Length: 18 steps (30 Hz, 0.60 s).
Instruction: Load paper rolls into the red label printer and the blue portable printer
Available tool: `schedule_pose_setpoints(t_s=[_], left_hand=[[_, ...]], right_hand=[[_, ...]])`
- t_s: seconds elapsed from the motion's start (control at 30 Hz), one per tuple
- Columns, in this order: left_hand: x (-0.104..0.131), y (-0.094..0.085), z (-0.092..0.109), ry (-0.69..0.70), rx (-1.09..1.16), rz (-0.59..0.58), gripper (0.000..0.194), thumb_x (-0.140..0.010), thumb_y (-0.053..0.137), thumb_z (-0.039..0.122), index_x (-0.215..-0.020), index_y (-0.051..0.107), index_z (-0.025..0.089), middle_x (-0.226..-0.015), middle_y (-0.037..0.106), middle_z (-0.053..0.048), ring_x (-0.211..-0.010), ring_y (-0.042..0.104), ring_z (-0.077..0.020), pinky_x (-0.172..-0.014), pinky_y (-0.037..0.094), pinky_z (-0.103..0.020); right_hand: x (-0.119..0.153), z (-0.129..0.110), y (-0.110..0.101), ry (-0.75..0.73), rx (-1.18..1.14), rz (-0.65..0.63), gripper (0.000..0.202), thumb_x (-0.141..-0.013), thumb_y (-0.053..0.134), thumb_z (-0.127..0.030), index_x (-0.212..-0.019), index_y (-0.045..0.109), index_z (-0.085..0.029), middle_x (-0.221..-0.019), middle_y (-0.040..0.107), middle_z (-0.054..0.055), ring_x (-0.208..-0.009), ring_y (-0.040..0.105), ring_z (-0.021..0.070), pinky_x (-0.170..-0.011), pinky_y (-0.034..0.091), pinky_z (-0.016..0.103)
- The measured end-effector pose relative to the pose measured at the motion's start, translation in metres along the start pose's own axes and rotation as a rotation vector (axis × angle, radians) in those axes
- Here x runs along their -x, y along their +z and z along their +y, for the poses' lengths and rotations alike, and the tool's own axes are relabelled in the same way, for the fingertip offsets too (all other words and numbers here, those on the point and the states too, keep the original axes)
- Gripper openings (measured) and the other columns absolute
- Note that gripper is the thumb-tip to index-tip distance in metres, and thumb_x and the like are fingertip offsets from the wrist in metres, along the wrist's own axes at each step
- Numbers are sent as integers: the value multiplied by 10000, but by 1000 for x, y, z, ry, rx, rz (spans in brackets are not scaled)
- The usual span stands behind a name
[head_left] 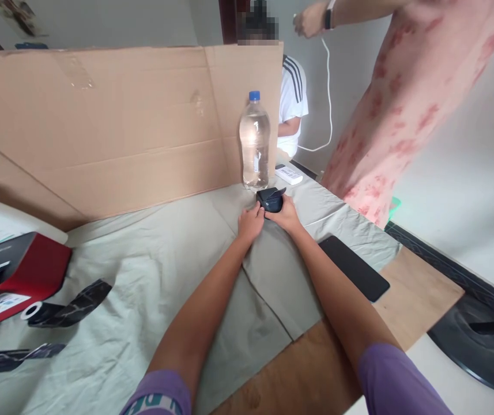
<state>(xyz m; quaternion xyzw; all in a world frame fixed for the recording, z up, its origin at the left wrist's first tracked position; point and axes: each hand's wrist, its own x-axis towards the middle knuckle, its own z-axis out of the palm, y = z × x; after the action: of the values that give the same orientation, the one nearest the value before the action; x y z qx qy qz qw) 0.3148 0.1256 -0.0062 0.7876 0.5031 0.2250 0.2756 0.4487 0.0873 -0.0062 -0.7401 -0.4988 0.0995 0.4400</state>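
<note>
A small black box (270, 200) with a dark flap sticking up at its top right rests on the grey-green cloth, close in front of the water bottle. My left hand (251, 223) pinches its near left corner. Around its right and near side, my right hand (287, 215) is closed, thumb along the front. Some of the fingers are hidden behind the box. A black phone (354, 268) lies face up beside my right forearm.
A clear bottle with a blue cap (254, 138) stands against an upright cardboard sheet (143, 127). Near it lies a white device (289, 173). At left are a red-and-black box (34, 268) and black rolls (67, 308). Two people are beyond; one holds a white cable (330, 98).
</note>
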Motion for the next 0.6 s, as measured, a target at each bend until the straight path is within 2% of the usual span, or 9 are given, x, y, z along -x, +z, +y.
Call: schedule_pose_setpoints(t_s=[0.1,0.2,0.27,0.33,0.37,0.43,0.5,0.53,0.6], left_hand=[[13,-8,-4,27,-42,-9,559,-988,352,397,-1517,406,226,-1404,590,-95,-1319,465,-317,-1091,355,-496],[41,-37,-18,28,-83,-19,583,-955,406,385,-1509,420,206,-1396,597,-97,-1308,475,-316,-1094,358,-475],[66,-74,-31,9,-47,-90,561,-933,434,415,-1442,519,194,-1375,614,-93,-1271,515,-307,-1081,377,-439],[98,-123,-45,-23,68,-238,514,-902,474,478,-1287,661,194,-1327,650,-81,-1157,595,-282,-1007,437,-378],[115,-152,-51,-60,129,-326,480,-882,494,510,-1175,721,205,-1264,687,-68,-1065,632,-265,-942,467,-354],[150,-213,-67,-157,220,-436,422,-853,526,523,-1018,765,217,-1105,745,-48,-914,648,-229,-832,484,-316],[181,-273,-90,-247,269,-291,348,-816,576,471,-941,768,209,-1053,747,-42,-862,630,-194,-730,456,-267],[193,-301,-105,-278,304,-116,329,-802,584,444,-928,761,197,-1072,736,-47,-876,618,-187,-671,427,-247],[210,-353,-143,-339,394,351,318,-787,596,412,-944,732,170,-1096,714,-60,-904,597,-183,-626,395,-232]], right_hand=[[1,-1,-4,70,40,-6,999,-524,808,-537,-1378,438,-174,-1328,491,179,-1263,441,415,-1063,327,606],[4,-14,-19,72,29,182,1006,-604,758,-559,-1423,357,-133,-1313,458,203,-1277,412,412,-1063,292,629],[9,-30,-28,-20,-17,367,820,-702,690,-492,-1374,395,-126,-1227,489,175,-1196,469,357,-1037,335,585],[19,-52,-30,-169,-86,433,538,-776,620,-393,-1240,493,-152,-1079,538,115,-1041,532,284,-963,411,496],[27,-65,-27,-253,-127,379,386,-804,585,-346,-1145,537,-170,-987,556,81,-943,549,248,-903,443,442],[48,-94,-12,-427,-181,108,141,-839,539,-273,-953,580,-202,-812,560,25,-767,547,193,-772,463,351],[75,-128,15,-608,-159,-192,57,-845,536,-230,-840,589,-210,-759,580,19,-728,554,181,-726,453,320],[89,-146,32,-697,-132,-289,55,-841,545,-220,-832,598,-208,-788,608,33,-764,571,190,-745,454,327],[113,-187,73,-823,-116,-371,84,-843,548,-214,-889,617,-199,-903,656,73,-882,597,223,-820,456,361]])
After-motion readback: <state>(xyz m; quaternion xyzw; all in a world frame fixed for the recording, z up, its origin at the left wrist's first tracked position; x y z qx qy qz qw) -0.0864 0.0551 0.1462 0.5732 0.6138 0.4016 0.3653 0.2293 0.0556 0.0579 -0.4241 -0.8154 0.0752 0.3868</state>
